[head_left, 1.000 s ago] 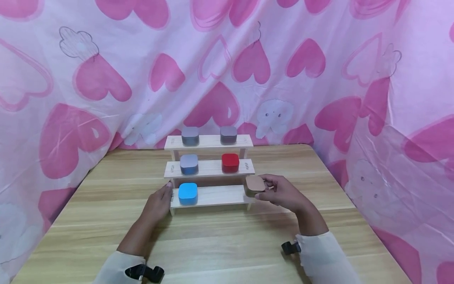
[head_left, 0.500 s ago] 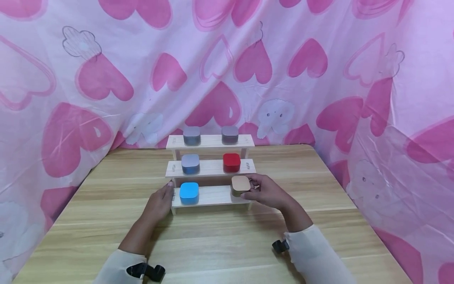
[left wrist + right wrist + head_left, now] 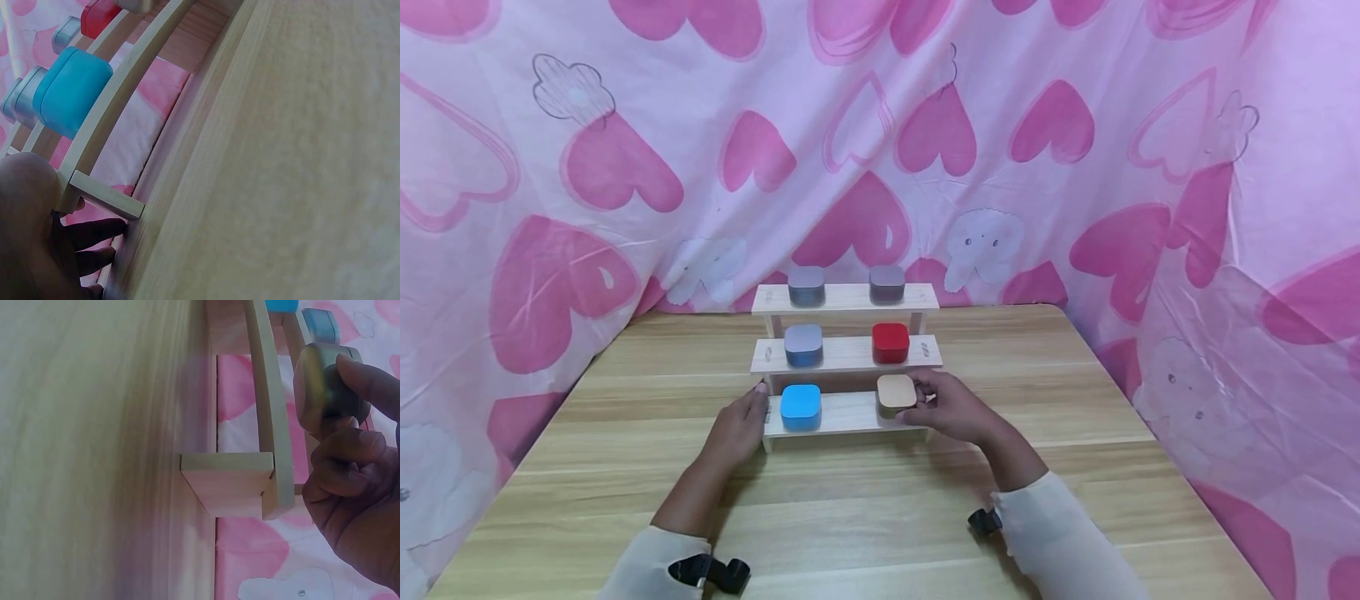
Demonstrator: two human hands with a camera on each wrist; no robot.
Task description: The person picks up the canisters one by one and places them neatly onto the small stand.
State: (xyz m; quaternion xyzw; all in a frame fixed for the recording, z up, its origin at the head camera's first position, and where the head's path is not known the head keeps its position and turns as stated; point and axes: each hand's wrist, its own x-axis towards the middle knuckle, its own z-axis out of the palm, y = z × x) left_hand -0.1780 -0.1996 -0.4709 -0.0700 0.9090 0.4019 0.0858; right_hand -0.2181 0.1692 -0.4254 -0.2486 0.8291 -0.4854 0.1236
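A three-tier wooden stand [image 3: 850,423] carries small rounded-square tins. My right hand [image 3: 951,407] pinches a gold tin [image 3: 897,395] between thumb and fingers at the right part of the lowest tier. Whether the tin's base touches the plank is unclear, though in the right wrist view the gold tin [image 3: 322,387] is beside the plank's edge. My left hand [image 3: 736,427] holds the left end of that tier. In the left wrist view, the left hand [image 3: 28,225] has its thumb at the plank's end, a fingertip below it, and other fingers by the leg. A blue tin [image 3: 801,407] sits on the lowest tier's left.
On the middle tier are a silver-blue tin [image 3: 803,346] and a red tin [image 3: 891,343]. Two greyish tins, the left tin [image 3: 807,286] and the right tin [image 3: 887,284], occupy the top tier. A pink heart-print curtain [image 3: 880,125] surrounds the wooden table [image 3: 865,525].
My right hand has brought the gold tin leftward, from the lowest tier's right end to further in along it. The left hand stays at the stand's left end.
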